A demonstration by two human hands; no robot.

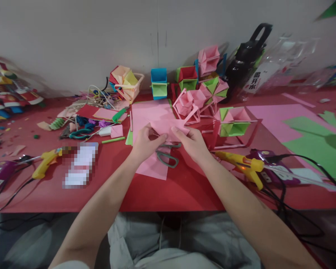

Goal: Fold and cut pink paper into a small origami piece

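Observation:
Between my two hands is a piece of pink paper (pixel 168 127), held up over the table. My left hand (pixel 148 141) pinches its left side, thumb on top. At the right side, my right hand (pixel 190 142) grips it with the thumb pressed on the face. Just below the paper lie scissors with grey-green handles (pixel 168 160); their blades are hidden. Under them are larger pink sheets (pixel 152 110), with green paper showing at the left edge.
Folded-paper wheel models (pixel 233 121) stand behind and to the right. A yellow glue gun (pixel 240 164) with cables lies at right, another glue gun (pixel 46 160) at left beside a blurred phone (pixel 81 164). A black bottle (pixel 240 67) stands by the wall.

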